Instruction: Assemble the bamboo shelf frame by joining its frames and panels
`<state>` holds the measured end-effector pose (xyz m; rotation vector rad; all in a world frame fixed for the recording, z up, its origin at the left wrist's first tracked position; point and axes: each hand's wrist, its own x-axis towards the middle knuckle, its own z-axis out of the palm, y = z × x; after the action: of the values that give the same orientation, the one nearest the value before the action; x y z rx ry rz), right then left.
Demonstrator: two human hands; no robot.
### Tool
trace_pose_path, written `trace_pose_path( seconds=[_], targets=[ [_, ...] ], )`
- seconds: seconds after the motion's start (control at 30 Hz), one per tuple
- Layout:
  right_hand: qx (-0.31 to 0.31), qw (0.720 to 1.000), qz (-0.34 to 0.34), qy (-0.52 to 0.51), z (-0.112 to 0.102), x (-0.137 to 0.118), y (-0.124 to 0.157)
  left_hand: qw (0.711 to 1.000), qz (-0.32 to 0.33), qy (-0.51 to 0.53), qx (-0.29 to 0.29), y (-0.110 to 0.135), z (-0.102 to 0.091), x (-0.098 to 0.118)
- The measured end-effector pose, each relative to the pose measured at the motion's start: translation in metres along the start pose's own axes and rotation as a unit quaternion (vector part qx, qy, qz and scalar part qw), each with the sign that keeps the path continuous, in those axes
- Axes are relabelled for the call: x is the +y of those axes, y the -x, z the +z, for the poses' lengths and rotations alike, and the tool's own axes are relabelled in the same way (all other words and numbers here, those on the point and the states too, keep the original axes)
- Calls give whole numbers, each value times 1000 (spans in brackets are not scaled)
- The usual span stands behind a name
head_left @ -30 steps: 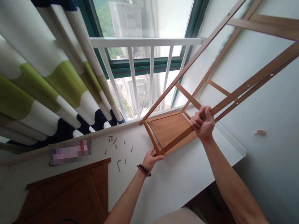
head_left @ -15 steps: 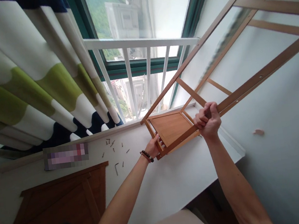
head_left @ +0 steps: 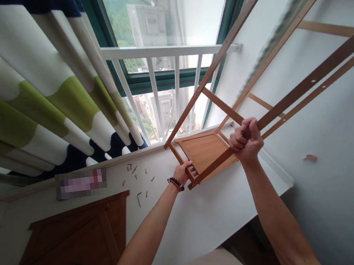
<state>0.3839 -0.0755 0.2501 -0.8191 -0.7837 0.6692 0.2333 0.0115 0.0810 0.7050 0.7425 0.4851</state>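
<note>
I hold a tall wooden shelf frame (head_left: pixel 287 63) tilted over the white sill ledge (head_left: pixel 206 215); its bottom shelf panel (head_left: pixel 202 151) rests low near the window. My right hand (head_left: pixel 245 139) is closed in a fist round one long upright rail. My left hand (head_left: pixel 183 172), with a bead bracelet on the wrist, grips the frame's short end bar at the lower corner. The frame's long rails run up and right out of view.
Loose screws (head_left: pixel 133 170) and an Allen key (head_left: pixel 138 198) lie on the ledge left of the frame. A dark wooden panel (head_left: pixel 67 240) lies at the lower left. A striped curtain (head_left: pixel 36 94) hangs left; white window bars (head_left: pixel 162 91) stand behind. A white wall is at the right.
The frame has tipped more upright, its far rails rising. My left hand slid from the corner's underside up onto the end bar. My right hand stayed clenched on the rail.
</note>
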Motion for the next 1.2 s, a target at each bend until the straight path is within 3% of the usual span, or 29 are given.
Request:
trace_pose_path(
  seconds=[0.13,0.63,0.83,1.03,1.2],
  targets=[
    [1,1000,1,6,3,4,0,999,6,19,-28,3,-3,-1],
    [5,999,-16,-38,-5,2,-1,1000,25,1,2,7,3,4],
    [7,999,-17,-42,-8,1,1,999,43,-15,-19,13,-5,2],
    [3,999,-12,-31,-4,-4,0,998,33,-11,-46,21,-10,11],
    [-4,1000,-7,-30,-3,-9,-5,999,23,0,-31,27,-5,18]
  ],
)
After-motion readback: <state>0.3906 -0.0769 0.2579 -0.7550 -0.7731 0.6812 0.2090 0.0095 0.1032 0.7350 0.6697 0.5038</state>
